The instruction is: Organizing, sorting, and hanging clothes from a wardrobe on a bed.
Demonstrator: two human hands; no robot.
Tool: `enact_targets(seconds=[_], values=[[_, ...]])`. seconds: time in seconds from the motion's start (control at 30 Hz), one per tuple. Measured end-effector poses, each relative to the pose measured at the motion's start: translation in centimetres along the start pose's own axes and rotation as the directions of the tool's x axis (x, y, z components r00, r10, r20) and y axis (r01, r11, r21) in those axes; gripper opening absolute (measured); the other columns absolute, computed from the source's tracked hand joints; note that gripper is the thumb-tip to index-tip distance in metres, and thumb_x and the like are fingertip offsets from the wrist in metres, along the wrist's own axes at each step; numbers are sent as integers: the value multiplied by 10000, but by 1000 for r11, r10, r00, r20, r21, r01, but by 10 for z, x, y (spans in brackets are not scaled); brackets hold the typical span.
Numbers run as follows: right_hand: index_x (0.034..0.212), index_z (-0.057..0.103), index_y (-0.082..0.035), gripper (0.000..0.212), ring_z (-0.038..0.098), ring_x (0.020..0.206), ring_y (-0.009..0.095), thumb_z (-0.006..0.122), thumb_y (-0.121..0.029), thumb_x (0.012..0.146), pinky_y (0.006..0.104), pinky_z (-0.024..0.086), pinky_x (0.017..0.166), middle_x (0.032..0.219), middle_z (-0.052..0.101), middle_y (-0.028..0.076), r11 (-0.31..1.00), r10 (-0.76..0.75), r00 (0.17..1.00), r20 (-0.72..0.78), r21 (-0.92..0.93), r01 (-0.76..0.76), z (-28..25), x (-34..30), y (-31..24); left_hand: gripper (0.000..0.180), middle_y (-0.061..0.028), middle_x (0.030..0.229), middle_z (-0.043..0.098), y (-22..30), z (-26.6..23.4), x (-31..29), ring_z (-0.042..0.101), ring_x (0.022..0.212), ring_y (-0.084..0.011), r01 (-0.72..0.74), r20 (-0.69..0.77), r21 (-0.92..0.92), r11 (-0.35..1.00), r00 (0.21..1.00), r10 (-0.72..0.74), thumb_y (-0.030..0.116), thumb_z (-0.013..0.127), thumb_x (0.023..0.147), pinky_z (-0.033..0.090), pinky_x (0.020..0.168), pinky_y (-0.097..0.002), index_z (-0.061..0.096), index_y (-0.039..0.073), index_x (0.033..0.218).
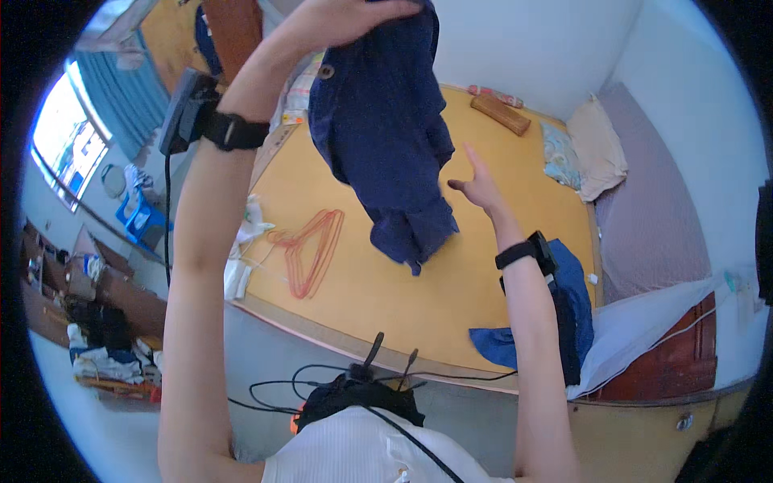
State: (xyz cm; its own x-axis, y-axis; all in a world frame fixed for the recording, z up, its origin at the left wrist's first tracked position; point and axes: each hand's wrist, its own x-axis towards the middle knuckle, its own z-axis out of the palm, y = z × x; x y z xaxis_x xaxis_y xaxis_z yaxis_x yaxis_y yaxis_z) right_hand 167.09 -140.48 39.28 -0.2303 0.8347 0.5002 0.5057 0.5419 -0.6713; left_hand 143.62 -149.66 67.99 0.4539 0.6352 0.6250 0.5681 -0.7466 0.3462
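Note:
A dark navy garment (378, 121) with a large round button near its top hangs crumpled in the air above the bed. My left hand (342, 22) is raised at the top edge of the view, closed on the upper end of the cloth; part of its grip is cut off. Just right of the garment's lower half, my right hand (481, 187) is open, thumb and fingers apart, with nothing in it. Several pink-orange hangers (310, 253) lie bunched on the bed to the left. Blue clothing (573, 278) lies beside and beneath my right forearm.
The bed has a yellow mat (386, 310). At its far right are a brown bolster-like block (501, 114), a patterned pillow (560, 154) and a cream pillow (597, 149). Black cables (298, 386) run near my waist. A blue chair (143, 217) stands at left.

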Motion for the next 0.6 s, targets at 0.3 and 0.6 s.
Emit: enact_targets(seconds=[0.3,0.6], values=[[1057,513,-69,293,523,810,162,404,-262,867,329,448,729,937,544,68,722,309,724,617,343,-601,50,-34,-73,181,-38,783,597,-1,-92,-75,537,683,-102,235,-419,-70,969,875,-243,129,578,770,442,634,-220,609,22,913],[992,542,-104,208,549,706,80,560,-124,786,231,442,572,887,570,-14,788,134,937,322,538,-298,-105,-10,-124,216,-36,793,593,-31,-128,-108,540,706,-121,439,-617,-149,886,659,-430,191,573,779,435,636,-249,612,40,928]])
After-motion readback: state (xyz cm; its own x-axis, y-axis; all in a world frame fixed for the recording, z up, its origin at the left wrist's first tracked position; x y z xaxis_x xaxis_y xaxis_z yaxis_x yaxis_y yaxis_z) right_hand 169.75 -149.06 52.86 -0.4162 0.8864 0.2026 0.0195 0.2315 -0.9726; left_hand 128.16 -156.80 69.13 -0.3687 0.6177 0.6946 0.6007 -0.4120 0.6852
